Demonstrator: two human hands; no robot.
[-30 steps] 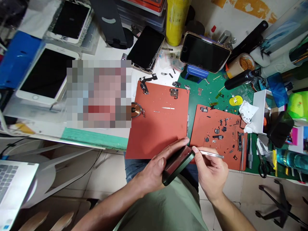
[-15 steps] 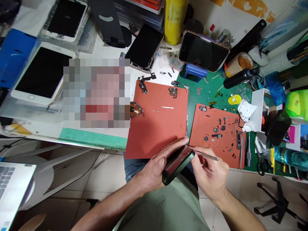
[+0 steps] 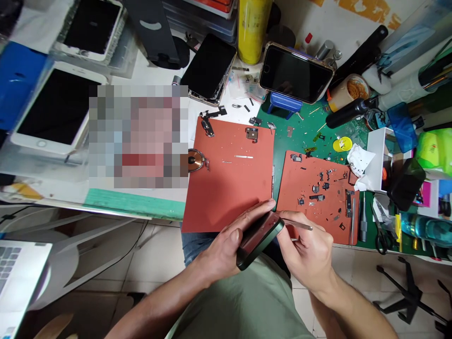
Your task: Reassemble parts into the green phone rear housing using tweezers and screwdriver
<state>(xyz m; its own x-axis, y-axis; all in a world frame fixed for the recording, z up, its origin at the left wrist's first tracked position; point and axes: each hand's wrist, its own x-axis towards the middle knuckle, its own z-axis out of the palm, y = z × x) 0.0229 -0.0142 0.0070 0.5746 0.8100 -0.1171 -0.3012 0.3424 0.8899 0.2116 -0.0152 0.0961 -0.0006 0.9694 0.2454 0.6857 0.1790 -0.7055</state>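
A dark green phone body [image 3: 261, 242] is tilted above my lap, at the front edge of the larger red mat [image 3: 229, 183]. My left hand [image 3: 226, 245] is wrapped round it, thumb on its near left side and fingers along the far side. In my right hand [image 3: 307, 249] is a thin metal tool [image 3: 300, 224], pinched between thumb and fingers. The tool's inner end meets the phone's upper right corner, where the tip is hidden. Small metal parts [image 3: 252, 134] lie at the mat's top right, and a round copper-coloured coil [image 3: 195, 160] is at its left edge.
A smaller red mat [image 3: 303, 179] on the right holds several tiny parts. Scissors [image 3: 382, 235] lie beside it. Behind are a phone on a blue stand [image 3: 296, 73], another black phone [image 3: 210, 68] and a yellow can [image 3: 254, 33]. A white phone [image 3: 58, 108] lies at left.
The metal tool's outer end has swung slightly left and up, and my right hand has turned a little with it. The whole view has shifted slightly. My left hand keeps its hold.
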